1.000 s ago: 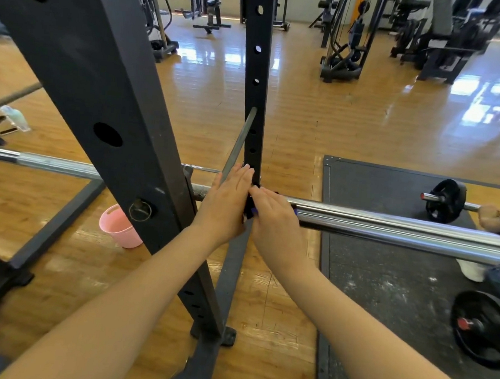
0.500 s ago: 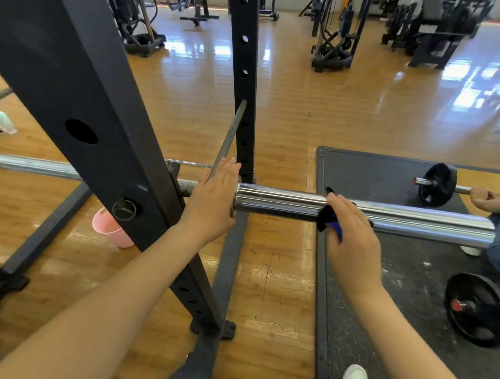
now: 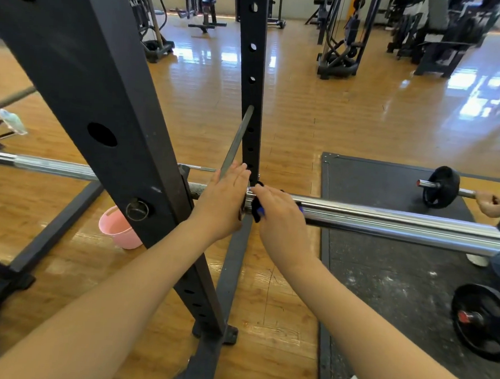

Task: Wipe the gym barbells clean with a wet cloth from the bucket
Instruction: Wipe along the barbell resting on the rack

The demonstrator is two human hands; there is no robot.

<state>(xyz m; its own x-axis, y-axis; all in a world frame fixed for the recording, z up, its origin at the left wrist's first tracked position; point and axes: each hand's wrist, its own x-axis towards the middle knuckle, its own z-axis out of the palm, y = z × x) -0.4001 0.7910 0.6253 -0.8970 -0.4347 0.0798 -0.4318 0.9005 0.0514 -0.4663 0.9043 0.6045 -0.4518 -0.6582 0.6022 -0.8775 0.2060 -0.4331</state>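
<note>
Compared with half a second ago, right hand [image 3: 281, 223] has slid left along the barbell [image 3: 386, 221], gripping the dark cloth [image 3: 256, 211] around it at frame centre. Left hand [image 3: 223, 201] rests flat, fingers extended. Lower left, pink bucket [image 3: 116, 227]; contents unclear.

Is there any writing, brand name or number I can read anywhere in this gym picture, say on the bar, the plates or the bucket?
None can be read.
barbell: bare chrome, no marking shows.
pink bucket: plain.
weight plates: any lettering is too small and dark to read.
black rack post: only holes, no numbers visible.
object at the left edge: too blurred to tell if it bears print.
</note>
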